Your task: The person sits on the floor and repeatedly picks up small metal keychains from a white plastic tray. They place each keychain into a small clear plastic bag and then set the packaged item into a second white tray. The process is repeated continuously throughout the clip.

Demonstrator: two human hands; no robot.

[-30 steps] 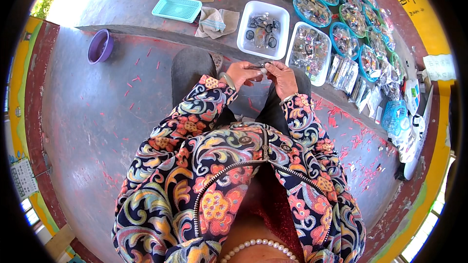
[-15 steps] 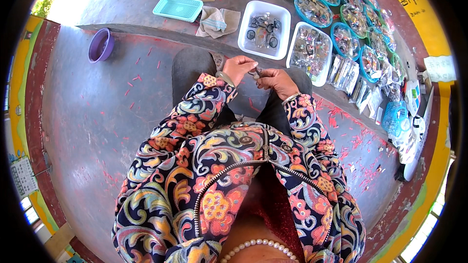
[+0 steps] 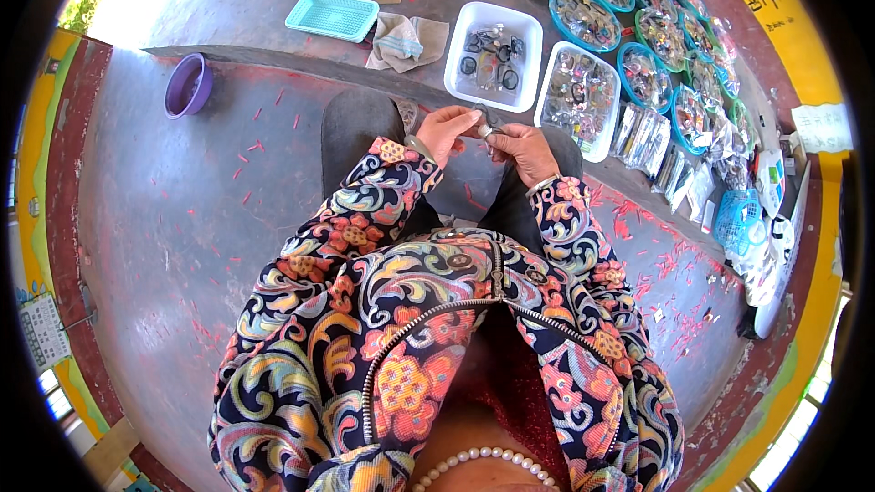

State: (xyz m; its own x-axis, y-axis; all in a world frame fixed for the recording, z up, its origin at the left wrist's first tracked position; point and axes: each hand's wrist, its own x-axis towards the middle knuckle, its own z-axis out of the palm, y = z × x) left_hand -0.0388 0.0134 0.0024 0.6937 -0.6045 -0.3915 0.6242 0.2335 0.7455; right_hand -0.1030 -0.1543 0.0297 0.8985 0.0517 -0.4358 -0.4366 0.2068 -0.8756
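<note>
From where I stand, a dark band with a pale bead sits between the person's two hands, up over the gap between the knees, just short of the white tub. The left hand is drawn in narrow, fingertips at the near side of the bead; whether it grips anything, I cannot tell. The right hand pinches the band between thumb and finger.

In the tub, on the grey ledge, lie more dark rings. A white basket of small pieces stands just right of it; left are a crumpled cloth and a green tray. Farther right crowd round blue and green baskets. A purple bowl sits on the floor, well off to the left.
</note>
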